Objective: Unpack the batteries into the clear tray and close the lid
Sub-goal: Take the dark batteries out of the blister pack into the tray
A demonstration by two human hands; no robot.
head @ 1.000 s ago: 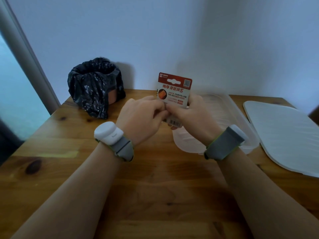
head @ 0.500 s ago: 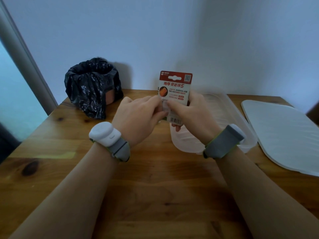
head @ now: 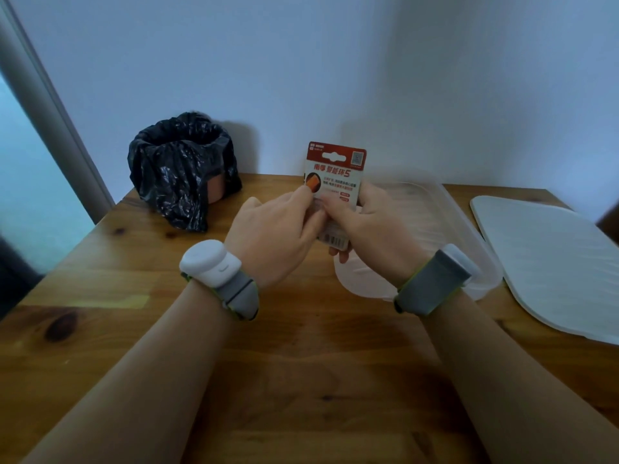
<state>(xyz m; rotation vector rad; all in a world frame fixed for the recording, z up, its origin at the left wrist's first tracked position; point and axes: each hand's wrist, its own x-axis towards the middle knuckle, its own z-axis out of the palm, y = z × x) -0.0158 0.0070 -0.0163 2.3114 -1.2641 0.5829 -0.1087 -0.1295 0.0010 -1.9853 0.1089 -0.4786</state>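
The left hand (head: 274, 236) and the right hand (head: 371, 226) both pinch a red and white battery pack (head: 335, 175), holding it upright above the near end of the clear tray (head: 469, 236). The tray sits open on the wooden table (head: 301, 380). Its lid (head: 552, 262) lies flat just to the right. A black bag (head: 181, 169) stands far left.

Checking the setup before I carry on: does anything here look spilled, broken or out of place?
Nothing stands out. Both hands, left hand and right hand, hold the battery pack upright; the clear tray sits open, lid flat beside it.
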